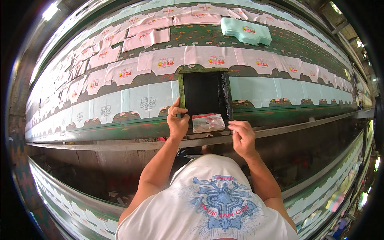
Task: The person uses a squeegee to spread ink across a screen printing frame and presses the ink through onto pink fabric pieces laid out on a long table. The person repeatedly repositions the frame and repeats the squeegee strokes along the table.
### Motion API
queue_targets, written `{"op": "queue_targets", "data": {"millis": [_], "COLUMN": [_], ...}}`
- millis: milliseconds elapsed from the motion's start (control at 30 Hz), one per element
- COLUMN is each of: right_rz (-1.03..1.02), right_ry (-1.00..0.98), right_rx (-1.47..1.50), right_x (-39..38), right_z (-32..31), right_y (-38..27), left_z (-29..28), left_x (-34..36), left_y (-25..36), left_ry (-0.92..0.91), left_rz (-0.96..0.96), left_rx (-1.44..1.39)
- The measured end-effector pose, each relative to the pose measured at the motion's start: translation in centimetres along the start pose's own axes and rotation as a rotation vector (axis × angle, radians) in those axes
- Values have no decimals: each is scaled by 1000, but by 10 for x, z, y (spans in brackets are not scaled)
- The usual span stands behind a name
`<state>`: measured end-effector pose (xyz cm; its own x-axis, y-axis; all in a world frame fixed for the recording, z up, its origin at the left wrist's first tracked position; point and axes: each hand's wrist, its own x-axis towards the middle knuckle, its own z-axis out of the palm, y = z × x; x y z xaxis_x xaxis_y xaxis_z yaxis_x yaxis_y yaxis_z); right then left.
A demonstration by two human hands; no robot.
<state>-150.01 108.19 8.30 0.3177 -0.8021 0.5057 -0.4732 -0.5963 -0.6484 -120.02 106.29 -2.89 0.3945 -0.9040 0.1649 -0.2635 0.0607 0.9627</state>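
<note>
A screen-printing frame (181,90) with a green-stained rim lies over the row of pale mint fabric pieces (256,91), its inside dark with black ink. A grey, paint-smeared squeegee block (209,124) with a red stripe rests at the frame's near end, between my hands. My left hand (178,122) is closed on the frame's near left corner, thumb and fingers bent. At the near right corner, the bent fingers of my right hand (243,137) are drawn together against the frame's edge. Left of the frame, mint pieces carry black outline prints (148,103).
Rows of pink fabric pieces (212,56) with coloured cartoon prints lie beyond on the long green table (192,36). A stack of mint pieces (246,32) sits at the far side. A metal rail (276,132) runs along the near edge. Behind me stands another table (80,208) with fabric.
</note>
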Motion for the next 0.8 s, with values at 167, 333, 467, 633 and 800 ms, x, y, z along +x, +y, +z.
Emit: {"op": "queue_targets", "data": {"millis": [167, 333, 467, 633, 800], "right_rz": [-126, -174, -226, -189, -112], "right_ry": [-231, -443, -479, -508, -690], "right_rx": [-75, -218, -295, -308, -210], "right_x": [12, 31, 42, 66, 94], "right_z": [17, 46, 56, 56, 50], "right_y": [-3, -6, 6, 6, 16], "left_z": [1, 7, 8, 9, 8], "left_x": [1, 4, 3, 4, 0], "left_y": [-4, -9, -15, -10, -19], "left_ry": [14, 15, 19, 7, 28], "left_rz": [-89, -75, -132, -92, -73], "left_rx": [-59, -103, -157, -53, -35]}}
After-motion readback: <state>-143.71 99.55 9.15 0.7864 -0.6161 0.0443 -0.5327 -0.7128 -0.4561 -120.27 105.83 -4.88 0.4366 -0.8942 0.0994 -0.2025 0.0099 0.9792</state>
